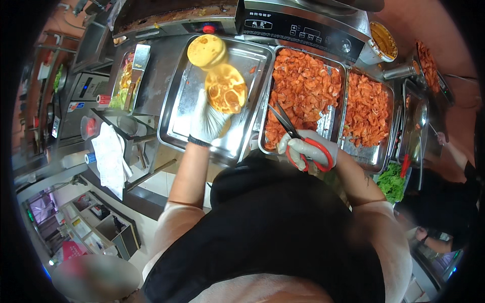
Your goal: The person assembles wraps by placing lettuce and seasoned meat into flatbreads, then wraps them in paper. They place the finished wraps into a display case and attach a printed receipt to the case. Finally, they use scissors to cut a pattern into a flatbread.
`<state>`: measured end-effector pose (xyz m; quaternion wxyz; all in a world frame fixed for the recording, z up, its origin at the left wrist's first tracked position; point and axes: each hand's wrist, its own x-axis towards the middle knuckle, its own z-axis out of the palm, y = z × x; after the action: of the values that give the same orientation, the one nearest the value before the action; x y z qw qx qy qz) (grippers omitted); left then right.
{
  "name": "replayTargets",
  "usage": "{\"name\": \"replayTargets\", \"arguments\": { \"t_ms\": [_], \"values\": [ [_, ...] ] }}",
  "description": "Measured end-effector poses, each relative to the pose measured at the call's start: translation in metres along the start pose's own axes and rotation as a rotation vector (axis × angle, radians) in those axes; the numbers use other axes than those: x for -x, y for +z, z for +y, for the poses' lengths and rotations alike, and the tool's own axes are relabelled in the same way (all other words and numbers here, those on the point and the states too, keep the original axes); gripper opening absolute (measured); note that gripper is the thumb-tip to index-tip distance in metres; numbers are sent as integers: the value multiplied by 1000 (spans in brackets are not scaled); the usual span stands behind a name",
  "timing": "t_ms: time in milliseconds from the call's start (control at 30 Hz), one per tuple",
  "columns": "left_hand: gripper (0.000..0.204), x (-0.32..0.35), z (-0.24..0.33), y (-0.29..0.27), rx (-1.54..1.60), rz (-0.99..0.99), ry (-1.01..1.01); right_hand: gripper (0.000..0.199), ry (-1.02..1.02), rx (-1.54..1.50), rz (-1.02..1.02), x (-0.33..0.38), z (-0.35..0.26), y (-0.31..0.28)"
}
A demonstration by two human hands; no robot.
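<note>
My left hand (208, 120), in a white glove, grips a round browned flatbread (226, 90) over a shallow metal tray (174, 116). A bit of yellow shows by the palm, perhaps a second bread. Against the tray's far side lie more round yellow flatbreads (206, 51), one partly over another. Gloved as well, my right hand (309, 147) holds scissors (289, 123) with red handles. Their blades are apart and point up and left, over the near left part of a tray of red-orange sliced meat (303, 83).
A second meat tray (366, 108) stands to the right. Beyond are an induction cooker (303, 30) and a white tub (379, 45) of orange-brown contents. Left, a cleaver (137, 68) lies over chopped vegetables. Lettuce (391, 183) sits at right, near another person's arm (449, 151).
</note>
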<state>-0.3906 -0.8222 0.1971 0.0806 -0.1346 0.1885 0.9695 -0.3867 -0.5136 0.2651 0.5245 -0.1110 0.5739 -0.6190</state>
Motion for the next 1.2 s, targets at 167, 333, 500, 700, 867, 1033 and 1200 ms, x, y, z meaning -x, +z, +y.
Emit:
{"name": "replayTargets", "arguments": {
  "t_ms": [167, 333, 500, 700, 867, 1033, 1200],
  "values": [
    [49, 36, -36, -2, 36, -3, 139, 40, 4, 77, -49, 5, -28, 15],
    [48, 55, -44, 28, -61, -64, 167, 46, 22, 91, -119, 21, -35, 16],
    [48, 66, -58, 54, -111, -121, 180, 51, -18, 142, -170, 41, -29, 7],
    [48, 70, -78, 61, -141, -107, 210, 62, -3, 159, -136, 74, -39, 8],
    [52, 73, -93, 73, -336, -147, 234, 60, -56, 71, -206, 85, -26, -3],
    [60, 83, -113, 98, -419, -124, 245, 58, -114, -91, -195, 89, -25, 3],
    [61, 92, -127, 109, -440, -119, 261, 50, -207, -65, -102, 82, -5, 5]
  ]
}}
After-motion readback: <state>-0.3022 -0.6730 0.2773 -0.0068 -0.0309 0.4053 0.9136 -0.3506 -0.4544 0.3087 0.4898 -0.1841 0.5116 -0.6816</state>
